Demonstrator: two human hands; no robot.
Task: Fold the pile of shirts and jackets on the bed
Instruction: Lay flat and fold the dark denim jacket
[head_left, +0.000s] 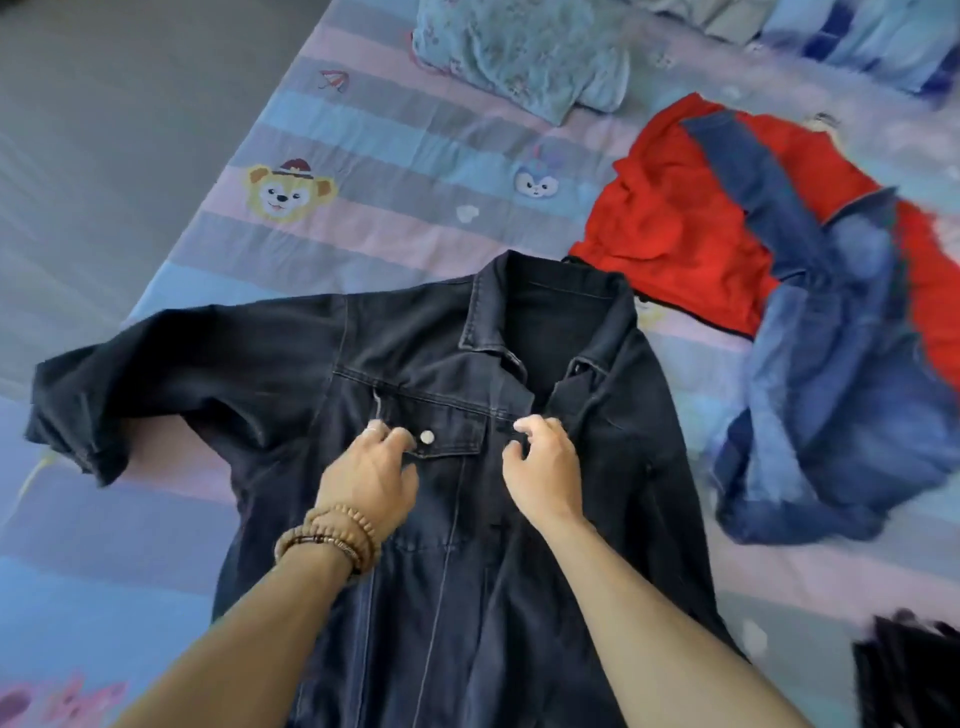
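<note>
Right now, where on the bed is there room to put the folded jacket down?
Bare sheet lies beyond the black denim jacket, around the bear print, short of the teal pillow. The right side is crowded: the red shirt and blue denim jacket lie there.

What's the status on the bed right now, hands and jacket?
Left hand and right hand pinching black denim jacket front at chest. Jacket flat, face up, unfolded. Red shirt and blue denim jacket waiting alongside.
</note>
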